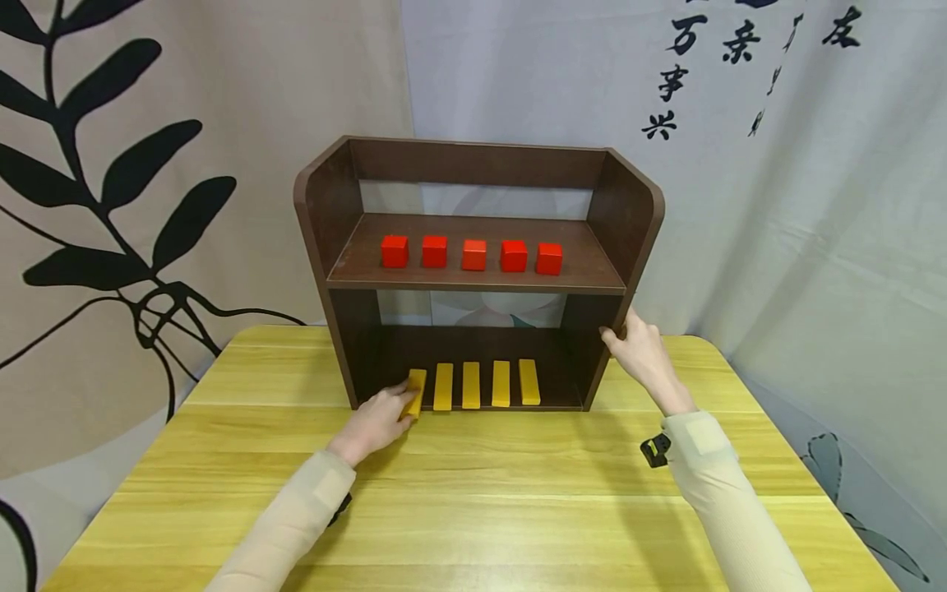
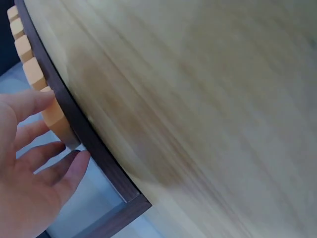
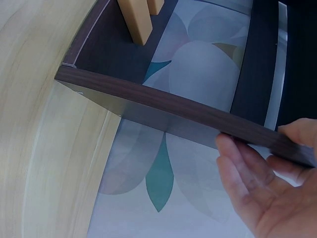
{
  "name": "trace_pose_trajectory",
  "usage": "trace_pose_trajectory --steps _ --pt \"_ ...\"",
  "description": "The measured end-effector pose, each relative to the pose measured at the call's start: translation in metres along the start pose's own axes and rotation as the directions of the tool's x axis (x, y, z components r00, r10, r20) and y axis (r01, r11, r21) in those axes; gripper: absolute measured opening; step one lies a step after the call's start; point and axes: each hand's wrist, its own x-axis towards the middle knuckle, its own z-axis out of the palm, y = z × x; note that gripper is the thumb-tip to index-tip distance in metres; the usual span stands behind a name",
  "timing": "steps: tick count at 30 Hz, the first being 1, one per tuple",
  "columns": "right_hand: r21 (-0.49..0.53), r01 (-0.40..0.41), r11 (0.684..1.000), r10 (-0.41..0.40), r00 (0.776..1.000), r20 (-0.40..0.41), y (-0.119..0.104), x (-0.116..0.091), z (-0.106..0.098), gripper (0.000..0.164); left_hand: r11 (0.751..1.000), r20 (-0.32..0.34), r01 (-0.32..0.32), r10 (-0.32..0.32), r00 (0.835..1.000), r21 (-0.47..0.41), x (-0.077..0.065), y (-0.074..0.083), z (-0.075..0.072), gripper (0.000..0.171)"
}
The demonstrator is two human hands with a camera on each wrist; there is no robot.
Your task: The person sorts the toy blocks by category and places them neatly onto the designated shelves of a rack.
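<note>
A dark brown two-tier shelf [image 1: 477, 167] stands on the table. At the left end of its lower board, my left hand [image 1: 374, 423] pinches a yellow block [image 1: 418, 391], which leans slightly and sits at the front edge. The left wrist view shows the fingers around this same block [image 2: 58, 121]. To its right, several more yellow blocks [image 1: 471, 385] stand upright in a row. My right hand [image 1: 645, 355] grips the shelf's right side panel [image 1: 635, 218] low down; in the right wrist view thumb and fingers lie on either side of that panel's edge [image 3: 163, 105].
Several red cubes [image 1: 474, 255] sit in a row on the upper board. The wooden table [image 1: 510, 493] extends in front of the shelf. Behind hangs a cloth backdrop [image 1: 799, 214] with printed leaves and characters. A small black device [image 1: 655, 450] is strapped at the right wrist.
</note>
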Motion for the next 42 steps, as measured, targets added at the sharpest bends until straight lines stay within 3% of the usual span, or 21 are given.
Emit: trace_pose_trajectory --steps 6,16,24,27,32,34,38,42 --pt "0.002 0.004 1.000 -0.004 1.000 0.002 0.000 0.000 -0.001 0.044 0.998 -0.059 -0.028 0.032 0.998 0.060 0.000 0.003 0.002 0.047" --pt "-0.008 0.015 1.000 -0.015 1.000 -0.007 0.002 0.000 -0.001 0.042 0.992 -0.103 -0.037 0.050 0.993 0.118 0.001 0.005 0.006 0.046" --pt "-0.147 0.015 0.989 -0.019 0.999 -0.029 0.008 -0.012 0.015 0.050 0.990 -0.113 -0.026 0.041 0.993 0.136 0.000 0.005 0.007 0.047" --pt "-0.214 -0.004 0.977 -0.012 0.997 -0.071 0.008 -0.021 0.024 0.046 0.990 -0.117 -0.022 0.038 0.992 0.136 0.001 0.005 0.006 0.047" --pt "-0.305 -0.052 0.951 -0.014 0.978 -0.208 -0.003 -0.043 0.044 0.031 0.992 -0.130 0.002 0.015 0.991 0.128 0.000 0.008 0.004 0.046" --pt "-0.305 -0.032 0.952 -0.048 0.967 -0.249 -0.012 -0.052 0.054 0.026 0.992 -0.142 0.015 0.003 0.990 0.126 -0.001 0.012 0.003 0.045" --pt "-0.264 0.091 0.960 -0.162 0.951 -0.263 -0.031 -0.067 0.077 0.023 0.996 -0.199 0.022 -0.005 0.980 0.083 -0.005 0.028 -0.002 0.044" --pt "-0.222 0.185 0.957 -0.235 0.947 -0.220 -0.047 -0.080 0.097 0.037 0.998 -0.242 0.039 -0.026 0.970 0.049 -0.012 0.048 -0.004 0.050"
